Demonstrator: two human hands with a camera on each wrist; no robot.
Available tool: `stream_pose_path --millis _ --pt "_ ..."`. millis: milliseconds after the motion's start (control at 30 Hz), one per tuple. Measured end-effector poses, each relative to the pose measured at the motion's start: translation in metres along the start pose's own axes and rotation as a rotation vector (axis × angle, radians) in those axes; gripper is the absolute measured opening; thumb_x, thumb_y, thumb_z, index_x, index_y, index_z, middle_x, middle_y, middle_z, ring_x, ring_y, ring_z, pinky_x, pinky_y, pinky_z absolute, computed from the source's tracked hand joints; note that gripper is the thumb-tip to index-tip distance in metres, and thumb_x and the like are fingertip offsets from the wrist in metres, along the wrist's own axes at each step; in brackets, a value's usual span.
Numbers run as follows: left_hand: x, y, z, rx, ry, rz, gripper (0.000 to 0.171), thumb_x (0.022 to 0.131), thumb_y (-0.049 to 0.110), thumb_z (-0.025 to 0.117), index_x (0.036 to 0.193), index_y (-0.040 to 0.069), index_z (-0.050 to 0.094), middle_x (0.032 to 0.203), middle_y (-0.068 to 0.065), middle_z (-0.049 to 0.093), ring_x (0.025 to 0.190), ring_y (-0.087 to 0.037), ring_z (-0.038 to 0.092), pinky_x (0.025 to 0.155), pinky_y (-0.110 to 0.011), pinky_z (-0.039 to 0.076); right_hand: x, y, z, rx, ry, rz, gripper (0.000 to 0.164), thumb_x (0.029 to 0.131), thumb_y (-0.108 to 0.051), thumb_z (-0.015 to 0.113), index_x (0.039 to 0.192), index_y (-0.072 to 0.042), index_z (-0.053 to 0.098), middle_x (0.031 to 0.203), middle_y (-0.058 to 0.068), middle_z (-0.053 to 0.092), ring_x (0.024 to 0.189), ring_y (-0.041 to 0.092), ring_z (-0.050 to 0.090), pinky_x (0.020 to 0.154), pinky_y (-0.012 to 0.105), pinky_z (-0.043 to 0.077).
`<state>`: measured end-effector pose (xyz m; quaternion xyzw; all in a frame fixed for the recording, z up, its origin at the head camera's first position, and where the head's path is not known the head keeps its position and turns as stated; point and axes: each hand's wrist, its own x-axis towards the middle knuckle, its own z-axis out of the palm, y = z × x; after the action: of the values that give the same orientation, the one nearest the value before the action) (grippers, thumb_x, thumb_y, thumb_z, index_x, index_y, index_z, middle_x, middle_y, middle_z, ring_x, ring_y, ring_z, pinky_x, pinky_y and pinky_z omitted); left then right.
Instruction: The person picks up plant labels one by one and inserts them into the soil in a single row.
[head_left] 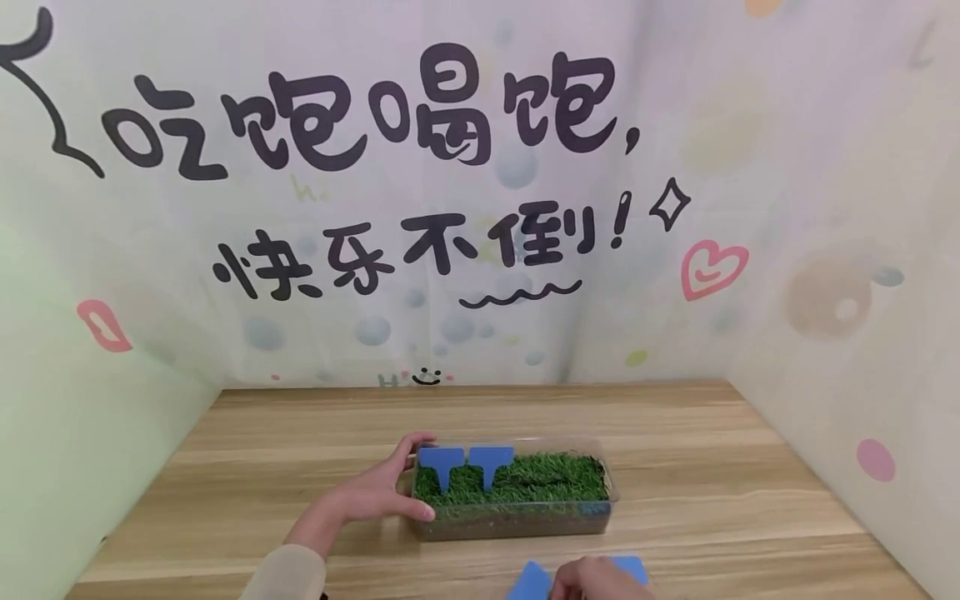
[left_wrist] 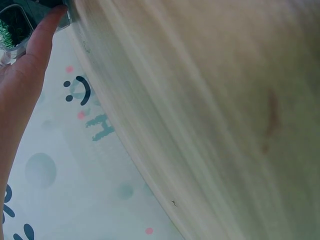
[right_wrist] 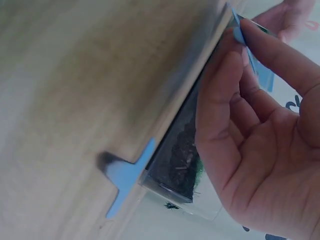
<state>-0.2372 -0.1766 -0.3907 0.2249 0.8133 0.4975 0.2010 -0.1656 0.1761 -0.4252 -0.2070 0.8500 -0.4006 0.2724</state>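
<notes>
- The blue label (head_left: 530, 581) in the right hand (right_wrist: 260, 145) looks like thin plastic: probably very light, fairly stiff, a little springy, and liable to slip if its face is smooth.
- Its broad crossbar seems the best place to take hold, leaving the narrow stem free; squeezing or pushing askew could bend that stem.
- The clear box (head_left: 450, 533) appears to be rigid plastic; the soil-like fill under its green grass (head_left: 547, 467) should make it the heavier thing, steadied best by opposite walls, as the thin rim might flex or crack.
- The held label lies between the right hand's thumb and finger in a narrow pinch, off the box's front wall, on the side toward the surface's (head_left: 300, 433) near edge, which is out of view; how its stem points I cannot tell.
- A loose label (head_left: 630, 567) lies on the surface just beside the right hand, toward the surface's right edge.
- The left hand (head_left: 372, 493) grips the box end facing the surface's left edge, thumb at the front, fingers behind.
- Near that end, two upright labels (head_left: 442, 458) stand side by side in the grass.
</notes>
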Motion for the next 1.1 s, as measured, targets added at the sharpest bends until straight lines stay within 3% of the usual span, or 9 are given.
stream_pose_path --millis 100,167,333,467,667,767,933,1100 --pt "0.000 0.000 -0.001 -0.004 -0.005 0.004 0.098 0.087 0.033 0.078 0.157 0.015 0.013 0.164 -0.024 0.011 0.147 -0.057 0.016 0.113 -0.072 0.025 -0.001 0.000 -0.008 0.033 -0.032 -0.065 0.007 0.089 -0.013 0.068 0.084 -0.008 0.069 0.071 -0.010 0.062 0.062 0.002 0.055 0.058 0.022 0.047" --pt "0.000 0.000 -0.001 -0.003 -0.004 0.005 0.098 0.086 0.033 0.078 0.157 0.015 0.013 0.164 -0.024 0.011 0.147 -0.057 0.016 0.113 -0.072 0.024 -0.004 -0.010 -0.014 0.067 -0.024 -0.058 0.006 0.090 -0.010 0.067 0.086 -0.006 0.067 0.075 -0.006 0.063 0.066 0.004 0.056 0.059 0.023 0.047" --pt "-0.001 0.000 0.000 -0.001 0.001 -0.001 0.099 0.086 0.032 0.078 0.157 0.013 0.012 0.164 -0.025 0.011 0.147 -0.057 0.016 0.113 -0.072 0.024 -0.014 -0.041 -0.025 0.170 0.049 -0.025 0.007 0.088 -0.004 0.068 0.094 0.000 0.065 0.080 0.002 0.062 0.071 0.013 0.057 0.061 0.025 0.046" --pt "-0.001 0.001 0.000 0.001 0.003 -0.009 0.100 0.086 0.032 0.079 0.157 0.013 0.011 0.164 -0.026 0.011 0.147 -0.057 0.016 0.113 -0.072 0.023 -0.014 -0.055 -0.036 0.161 0.113 -0.075 0.012 0.087 -0.005 0.072 0.094 0.000 0.063 0.082 0.003 0.067 0.072 0.012 0.061 0.063 0.024 0.050" --pt "0.000 0.001 0.000 -0.007 0.003 -0.004 0.098 0.087 0.031 0.078 0.157 0.014 0.012 0.164 -0.025 0.011 0.147 -0.057 0.016 0.114 -0.072 0.023 -0.001 -0.068 -0.056 0.122 0.218 -0.195 0.017 0.089 -0.009 0.071 0.092 0.003 0.059 0.081 0.003 0.064 0.069 0.007 0.060 0.062 0.023 0.052" --pt "0.000 0.001 0.001 -0.004 0.009 -0.003 0.099 0.086 0.030 0.079 0.157 0.015 0.012 0.164 -0.025 0.012 0.147 -0.057 0.016 0.114 -0.072 0.022 0.007 -0.074 -0.061 0.132 0.289 -0.193 0.021 0.091 -0.011 0.069 0.098 0.006 0.058 0.081 0.004 0.062 0.071 0.011 0.061 0.063 0.028 0.054" --pt "-0.001 0.000 0.002 -0.001 0.013 -0.004 0.099 0.085 0.030 0.079 0.157 0.016 0.013 0.164 -0.026 0.012 0.147 -0.057 0.016 0.114 -0.072 0.022 0.020 -0.079 -0.064 0.118 0.404 -0.140 0.034 0.092 -0.014 0.070 0.113 0.010 0.059 0.093 0.012 0.070 0.084 0.023 0.070 0.070 0.040 0.059" --pt "0.000 0.000 0.001 -0.002 0.012 0.003 0.098 0.085 0.030 0.079 0.156 0.016 0.014 0.164 -0.026 0.012 0.147 -0.057 0.016 0.114 -0.072 0.022 0.035 -0.077 -0.066 0.096 0.451 -0.146 0.030 0.092 -0.012 0.070 0.113 0.007 0.062 0.098 0.015 0.071 0.087 0.023 0.070 0.072 0.041 0.060"
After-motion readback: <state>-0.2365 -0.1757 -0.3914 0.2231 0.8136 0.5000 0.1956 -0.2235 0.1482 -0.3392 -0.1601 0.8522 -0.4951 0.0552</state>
